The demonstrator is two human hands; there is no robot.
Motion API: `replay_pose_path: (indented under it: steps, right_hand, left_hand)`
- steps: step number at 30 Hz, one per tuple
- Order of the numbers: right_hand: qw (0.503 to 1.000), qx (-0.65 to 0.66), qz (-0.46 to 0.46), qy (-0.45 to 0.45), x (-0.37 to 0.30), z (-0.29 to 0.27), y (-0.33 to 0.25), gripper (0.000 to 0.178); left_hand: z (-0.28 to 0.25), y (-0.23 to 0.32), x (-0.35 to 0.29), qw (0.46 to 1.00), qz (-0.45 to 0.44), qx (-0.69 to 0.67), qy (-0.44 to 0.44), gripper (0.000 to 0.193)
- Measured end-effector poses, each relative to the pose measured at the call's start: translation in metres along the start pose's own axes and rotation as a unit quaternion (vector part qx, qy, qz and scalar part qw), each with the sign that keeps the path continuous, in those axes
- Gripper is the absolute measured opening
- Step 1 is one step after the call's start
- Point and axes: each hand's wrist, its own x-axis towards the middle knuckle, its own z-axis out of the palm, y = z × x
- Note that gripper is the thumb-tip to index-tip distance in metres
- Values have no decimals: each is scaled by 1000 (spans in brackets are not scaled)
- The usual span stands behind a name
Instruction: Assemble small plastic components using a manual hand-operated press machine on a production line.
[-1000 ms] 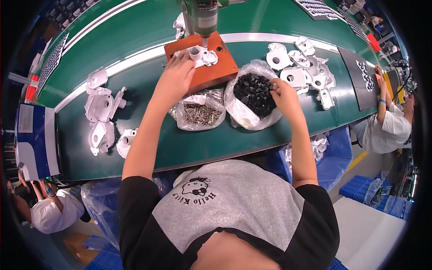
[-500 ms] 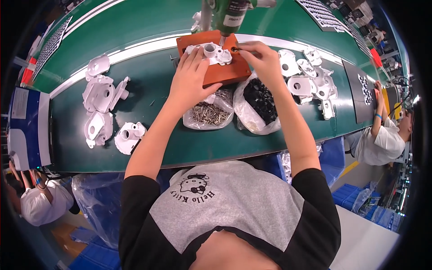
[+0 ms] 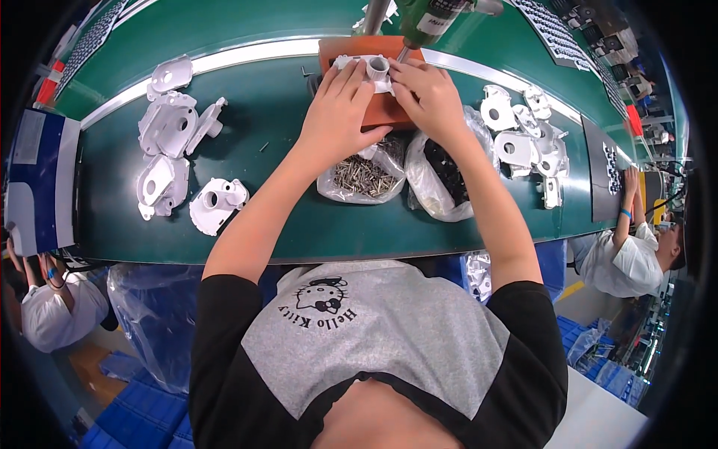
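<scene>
A white plastic housing (image 3: 378,69) with a round collar lies on an orange block (image 3: 383,112). My left hand (image 3: 338,112) rests over the housing's left end, fingers stretched out flat and thumb apart. At its right end, the fingers of my right hand (image 3: 432,97) are bent together, close to the tip of a green power screwdriver (image 3: 432,24). They cover that end, so whatever they pinch is hidden. Just below the block are a clear bag of metal screws (image 3: 365,179) and a white bag of black parts (image 3: 447,176), the latter partly behind my right forearm.
More white housings (image 3: 168,127) stand at the left of the green table (image 3: 299,232), and another group (image 3: 516,146) at the right. A loose screw (image 3: 263,147) lies left of my left forearm. A dark tray (image 3: 602,168) and a co-worker (image 3: 628,254) are far right.
My right hand has moved left from the block's right side, where it pinched a small dark piece, onto the housing's right end. My left hand still rests on the housing. The whole view has shifted.
</scene>
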Motion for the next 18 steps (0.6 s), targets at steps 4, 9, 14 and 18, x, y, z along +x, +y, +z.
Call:
replay_pose_path:
  steps: [4, 9, 14, 18]
  right_hand:
    - [998, -68, 6, 13, 8, -13, -6, 19]
    - [989, 119, -19, -84, -32, -19, -72, 17]
    - [987, -12, -68, -143, -74, 24, -95, 8]
    - [986, 20, -54, -158, -75, 28, -90, 10]
  left_hand:
    - [1, -2, -1, 1000, 2, 1, 2, 63]
    - [5, -8, -4, 999, 20, 23, 20, 59]
    - [4, -2, -3, 999, 7, -14, 40, 59]
    - [4, -2, -2, 999, 1, -32, 36, 60]
